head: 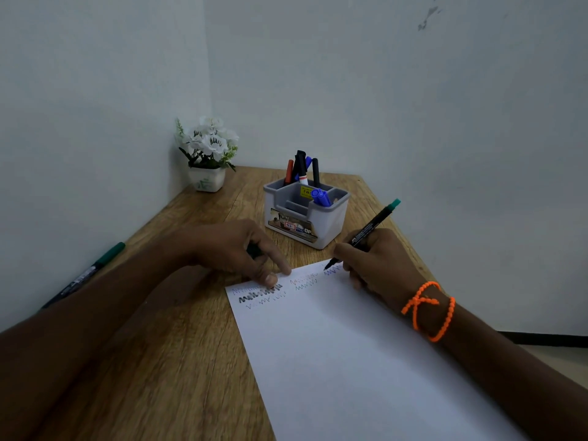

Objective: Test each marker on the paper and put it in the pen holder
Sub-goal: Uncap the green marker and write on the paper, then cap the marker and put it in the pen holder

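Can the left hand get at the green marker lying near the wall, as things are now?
Probably yes. The green marker lies uncovered on the table's left edge, outside the left forearm. But the left hand presses the paper and seems to hold something dark.

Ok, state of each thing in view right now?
Right hand: gripping teal-ended black marker, tip on paper.
Left hand: fingertips pinning white paper sheet, which bears zigzag test marks.
Grey pen holder: upright, several markers inside.
Green-capped marker: lying capped at the table edge.
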